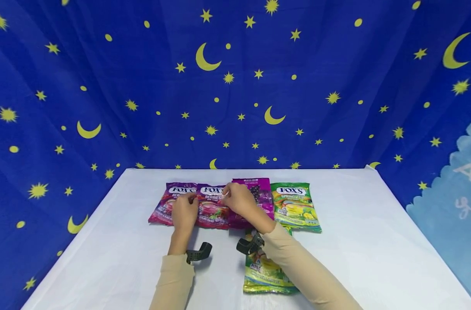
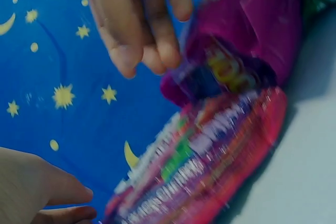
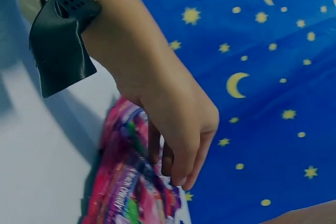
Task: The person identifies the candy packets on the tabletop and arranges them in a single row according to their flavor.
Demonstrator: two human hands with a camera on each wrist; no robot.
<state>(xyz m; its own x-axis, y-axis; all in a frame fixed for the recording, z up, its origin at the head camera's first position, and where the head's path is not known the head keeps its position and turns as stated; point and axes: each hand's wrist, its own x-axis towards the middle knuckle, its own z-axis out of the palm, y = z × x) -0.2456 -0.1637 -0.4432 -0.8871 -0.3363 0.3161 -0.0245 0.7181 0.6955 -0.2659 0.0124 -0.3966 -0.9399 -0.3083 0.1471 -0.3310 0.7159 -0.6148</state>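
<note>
A purple-red Fox's Berries candy bag (image 1: 163, 214) lies at the left of a row. Beside it is a second Berries bag (image 1: 213, 212), then a magenta candy bag (image 1: 263, 200) with its plainer side up. My left hand (image 1: 185, 211) is over the neighbouring edges of the two Berries bags, fingers bent downward; the right wrist view has its fingertips (image 3: 181, 179) right at a bag's top edge. Over the second Berries bag and the magenta one is my right hand (image 1: 239, 199). Its fingers (image 2: 163, 51) hang loosely above the bags in the left wrist view, holding nothing.
A green Fox's Spring Tea bag (image 1: 295, 206) ends the row on the right. Another green bag (image 1: 268, 280) lies nearer, partly under my right forearm. The white table (image 1: 115, 258) meets a blue star-and-moon cloth (image 1: 235, 142) at the back.
</note>
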